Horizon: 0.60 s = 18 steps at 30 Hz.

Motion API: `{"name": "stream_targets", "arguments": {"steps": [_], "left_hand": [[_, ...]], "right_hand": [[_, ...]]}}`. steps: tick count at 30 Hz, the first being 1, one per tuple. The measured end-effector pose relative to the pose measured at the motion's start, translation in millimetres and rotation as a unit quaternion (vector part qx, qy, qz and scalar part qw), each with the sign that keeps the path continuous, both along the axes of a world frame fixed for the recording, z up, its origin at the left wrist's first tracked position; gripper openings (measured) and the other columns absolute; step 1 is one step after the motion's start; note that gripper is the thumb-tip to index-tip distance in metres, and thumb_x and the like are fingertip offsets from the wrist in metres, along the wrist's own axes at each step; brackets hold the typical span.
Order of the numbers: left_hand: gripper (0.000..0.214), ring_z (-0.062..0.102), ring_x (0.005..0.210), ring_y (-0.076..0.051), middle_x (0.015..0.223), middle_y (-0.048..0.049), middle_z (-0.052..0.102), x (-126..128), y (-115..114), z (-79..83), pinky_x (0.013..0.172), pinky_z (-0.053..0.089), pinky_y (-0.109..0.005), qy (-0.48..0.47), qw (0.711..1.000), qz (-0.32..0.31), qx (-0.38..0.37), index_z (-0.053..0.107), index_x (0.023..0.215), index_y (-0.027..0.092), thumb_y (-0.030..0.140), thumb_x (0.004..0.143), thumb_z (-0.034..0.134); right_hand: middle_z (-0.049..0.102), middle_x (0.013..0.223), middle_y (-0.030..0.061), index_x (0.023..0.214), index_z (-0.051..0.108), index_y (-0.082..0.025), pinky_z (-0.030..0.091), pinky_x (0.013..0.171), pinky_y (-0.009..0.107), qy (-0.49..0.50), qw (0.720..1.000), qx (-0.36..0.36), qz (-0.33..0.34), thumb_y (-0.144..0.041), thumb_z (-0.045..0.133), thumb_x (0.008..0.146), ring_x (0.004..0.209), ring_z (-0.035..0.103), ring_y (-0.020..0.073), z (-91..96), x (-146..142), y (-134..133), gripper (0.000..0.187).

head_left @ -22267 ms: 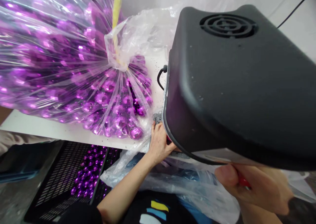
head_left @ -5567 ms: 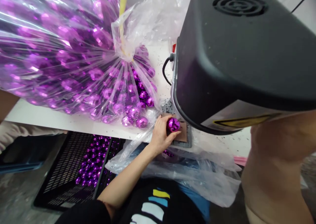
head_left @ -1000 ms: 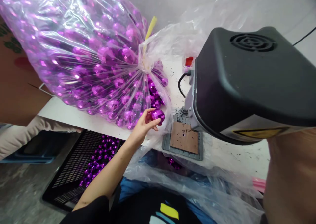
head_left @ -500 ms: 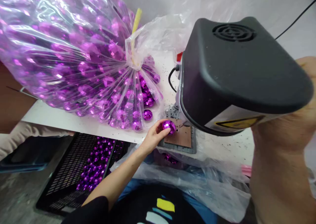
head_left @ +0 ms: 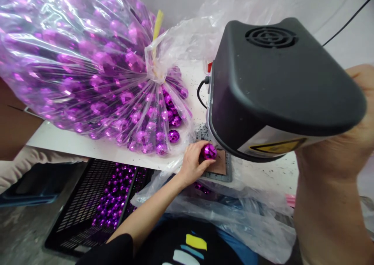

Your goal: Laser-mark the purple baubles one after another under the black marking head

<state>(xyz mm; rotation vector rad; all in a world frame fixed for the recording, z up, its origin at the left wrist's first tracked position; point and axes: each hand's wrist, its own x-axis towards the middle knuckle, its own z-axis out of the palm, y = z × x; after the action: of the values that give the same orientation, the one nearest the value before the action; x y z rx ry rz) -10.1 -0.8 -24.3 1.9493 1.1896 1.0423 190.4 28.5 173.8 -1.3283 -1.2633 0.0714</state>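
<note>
My left hand point(head_left: 193, 164) is closed round a faceted purple ball point(head_left: 209, 151) and holds it on the brown pad of the grey base plate point(head_left: 228, 172), right under the black machine head point(head_left: 277, 85). My right hand point(head_left: 347, 140) is raised at the far right behind the machine head; its fingers are hidden. A big clear bag full of purple balls point(head_left: 87, 70), tied with a yellow strip, lies on the white table point(head_left: 73, 146) to the left.
A black slotted crate point(head_left: 87, 214) holding several purple balls sits on the floor below the table. Loose clear plastic point(head_left: 233, 218) hangs over my lap. A sleeve of another person point(head_left: 20, 165) shows at the left edge. Black specks litter the table.
My left hand has carried the purple ball from beside the bag rightward and down onto the brown pad under the machine head. My right forearm has risen behind the machine.
</note>
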Motion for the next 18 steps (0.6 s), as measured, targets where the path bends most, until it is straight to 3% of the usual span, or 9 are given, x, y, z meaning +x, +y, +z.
{"name": "stream_targets", "arguments": {"steps": [3,8,14,18], "left_hand": [[0.043,0.057,0.121,-0.029,0.126,-0.0111,0.065,5.9,0.2,1.1,0.103,0.045,-0.047,0.025,0.999,-0.009,0.025,0.058,0.127,0.02,0.033,0.088,0.069],[0.041,0.056,0.124,-0.029,0.131,-0.0126,0.062,13.2,-1.8,0.9,0.109,0.043,-0.05,0.033,0.999,-0.012,0.0,0.056,0.128,0.019,0.032,0.089,0.063],[0.043,0.055,0.128,-0.03,0.13,-0.0135,0.063,13.8,-4.7,6.6,0.123,0.02,-0.064,0.072,0.996,-0.034,-0.034,0.052,0.134,0.02,0.037,0.094,0.054],[0.045,0.058,0.124,-0.031,0.125,-0.0125,0.065,14.6,-4.7,8.4,0.124,0.018,-0.064,0.073,0.997,-0.026,-0.024,0.053,0.133,0.021,0.045,0.094,0.055]], "right_hand": [[0.045,0.07,0.0011,0.076,0.061,-0.012,0.028,0.07,0.029,-0.006,1.0,0.002,0.001,-0.042,0.058,0.088,0.084,0.051,0.0071,-1.5,2.0,0.1,0.033],[0.044,0.072,0.0017,0.075,0.058,-0.01,0.031,0.069,0.025,0.001,1.0,0.011,0.024,-0.041,0.059,0.088,0.079,0.047,0.0044,-2.5,2.4,0.2,0.034],[0.037,0.067,0.0005,0.073,0.054,-0.009,0.025,0.062,0.021,-0.001,1.0,0.021,0.019,-0.041,0.059,0.089,0.069,0.037,0.0003,-3.3,-0.6,-0.4,0.036],[0.037,0.066,-0.0001,0.074,0.054,-0.009,0.025,0.061,0.021,-0.02,0.999,0.028,0.011,-0.041,0.057,0.09,0.067,0.037,-0.0002,-5.4,1.3,1.5,0.035]]}}
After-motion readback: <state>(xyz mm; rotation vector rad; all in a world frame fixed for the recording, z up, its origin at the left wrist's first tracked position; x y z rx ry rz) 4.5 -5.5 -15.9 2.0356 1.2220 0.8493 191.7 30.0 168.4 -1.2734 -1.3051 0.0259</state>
